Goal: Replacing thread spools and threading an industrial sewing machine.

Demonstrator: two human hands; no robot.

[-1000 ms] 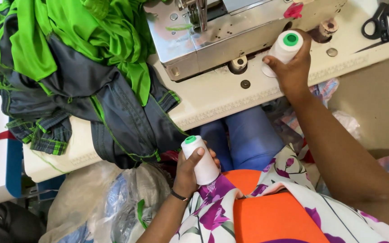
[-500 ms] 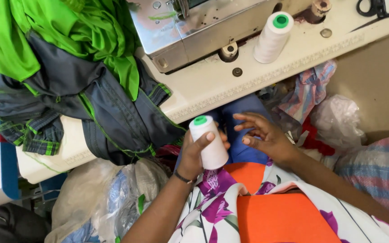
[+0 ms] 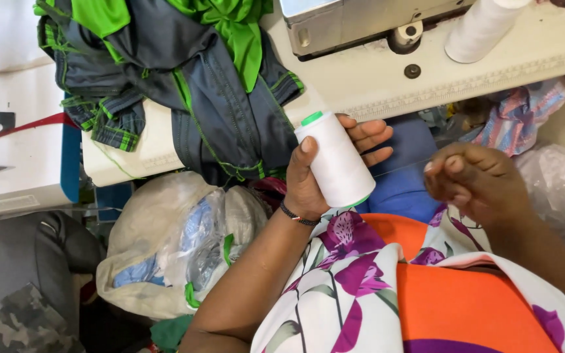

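The left hand [image 3: 315, 176] holds a white spool [image 3: 336, 160] over the lap, thumb and fingers wrapped round it. Just right of it, the right hand [image 3: 475, 180] has its fingertips pressed together, maybe pinching a thin thread I cannot see. If that pinch slips, the thread end could get lost; a loose grip could drop the spool.

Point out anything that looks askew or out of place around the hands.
The grey and green garments are heaped loosely and spill over the table edge. The left hand holds a white thread cone tilted; the right hand is pinched beside it. Nothing looks damaged.
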